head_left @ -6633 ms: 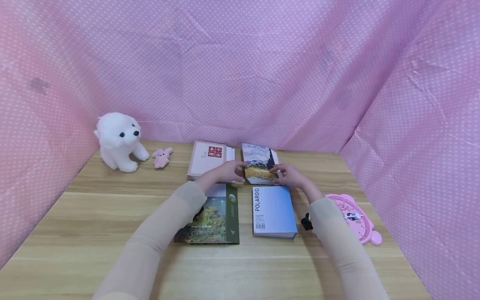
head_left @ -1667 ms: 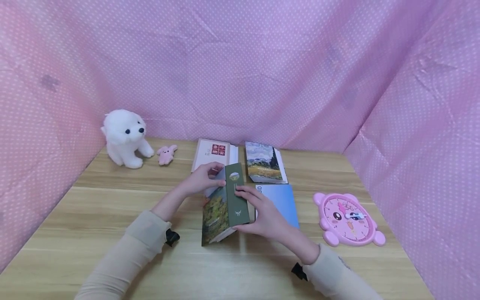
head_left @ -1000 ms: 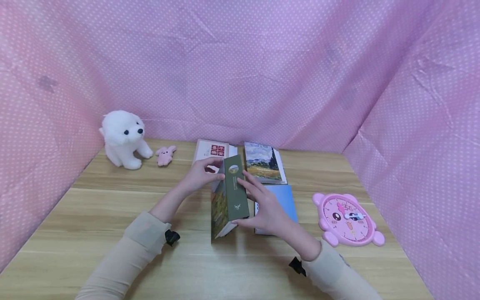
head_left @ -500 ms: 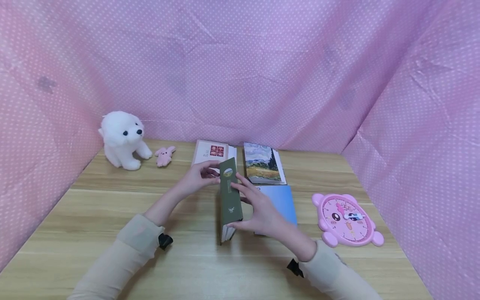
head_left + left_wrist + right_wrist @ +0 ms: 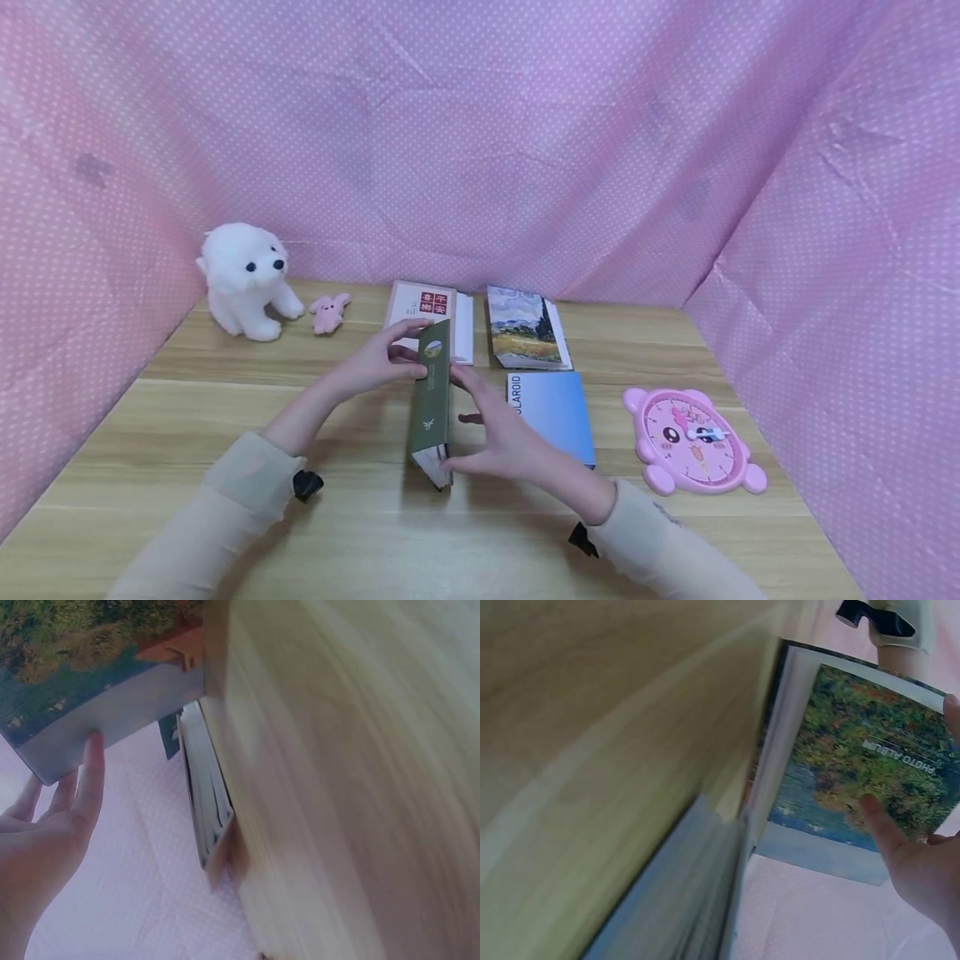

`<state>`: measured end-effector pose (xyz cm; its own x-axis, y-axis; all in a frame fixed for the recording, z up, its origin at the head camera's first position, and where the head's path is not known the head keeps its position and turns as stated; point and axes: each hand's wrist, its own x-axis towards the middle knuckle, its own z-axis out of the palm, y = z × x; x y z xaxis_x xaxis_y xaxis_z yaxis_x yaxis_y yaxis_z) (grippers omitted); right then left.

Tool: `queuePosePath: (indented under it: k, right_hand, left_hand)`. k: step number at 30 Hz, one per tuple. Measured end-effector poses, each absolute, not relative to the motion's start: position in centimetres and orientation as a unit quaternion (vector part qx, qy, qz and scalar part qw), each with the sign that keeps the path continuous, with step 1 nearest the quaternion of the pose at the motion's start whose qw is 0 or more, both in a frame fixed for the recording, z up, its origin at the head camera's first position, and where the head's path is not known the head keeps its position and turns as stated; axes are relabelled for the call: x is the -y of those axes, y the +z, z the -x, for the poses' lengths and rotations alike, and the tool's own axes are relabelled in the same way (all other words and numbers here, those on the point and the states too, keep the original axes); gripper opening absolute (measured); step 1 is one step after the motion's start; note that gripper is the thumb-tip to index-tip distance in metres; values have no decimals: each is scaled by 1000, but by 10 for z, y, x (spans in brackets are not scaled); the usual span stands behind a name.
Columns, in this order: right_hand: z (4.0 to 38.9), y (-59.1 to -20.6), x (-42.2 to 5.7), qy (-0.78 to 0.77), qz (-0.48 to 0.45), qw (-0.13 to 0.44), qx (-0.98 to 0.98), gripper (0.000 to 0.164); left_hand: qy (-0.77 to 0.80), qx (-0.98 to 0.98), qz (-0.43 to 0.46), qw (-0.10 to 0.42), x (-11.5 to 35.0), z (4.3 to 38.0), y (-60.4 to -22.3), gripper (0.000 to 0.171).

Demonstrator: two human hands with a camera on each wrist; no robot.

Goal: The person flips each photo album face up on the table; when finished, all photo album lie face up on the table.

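Note:
A green-spined photo album [image 5: 431, 392] stands on its edge, spine upward, between both hands. My left hand [image 5: 372, 364] grips its far end, thumb against the spine; in the left wrist view its fingers [image 5: 91, 776] lie on the picture cover [image 5: 97, 667]. My right hand [image 5: 506, 429] holds the opposite side, thumb at the near end. In the right wrist view a finger [image 5: 881, 821] presses the "PHOTO ALBUM" cover [image 5: 840, 750]. Behind lie a white album with red characters [image 5: 408, 304] and a landscape-painting album [image 5: 521, 325]. A blue Polaroid album [image 5: 551, 408] lies beside my right hand.
On the wooden table [image 5: 330, 533] a pink clock [image 5: 697, 437] lies at the right. A white plush dog [image 5: 243, 279] and a small pink plush toy [image 5: 328, 312] sit at the back left. Pink dotted cloth [image 5: 480, 167] hangs behind and at the sides.
The green photo album, flat on the table at first, has been lifted onto its edge and tipped over to the left. Both hands have moved from the painting album to it, then leftward with it.

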<state>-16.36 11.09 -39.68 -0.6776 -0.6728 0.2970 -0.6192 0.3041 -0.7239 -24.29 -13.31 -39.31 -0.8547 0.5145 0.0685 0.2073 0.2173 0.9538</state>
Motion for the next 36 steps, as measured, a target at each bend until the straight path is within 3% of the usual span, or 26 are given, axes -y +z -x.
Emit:
queuePosePath:
  k: [9, 16, 28, 36]
  right_hand:
    - [159, -415, -105, -350, 360, 66, -862, 112]
    - [154, -422, -106, -289, 328, 98, -894, 112]
    - [154, -425, -110, -248, 347, 96, -900, 100]
    - [159, -423, -113, -234, 342, 117, -903, 94]
  left_hand:
    - [585, -765, -235, 130, 152, 241, -399, 77]
    - [596, -751, -230, 164, 160, 239, -402, 79]
    - [520, -804, -247, 149, 177, 239, -411, 82]
    - [475, -830, -235, 175, 188, 241, -413, 78]
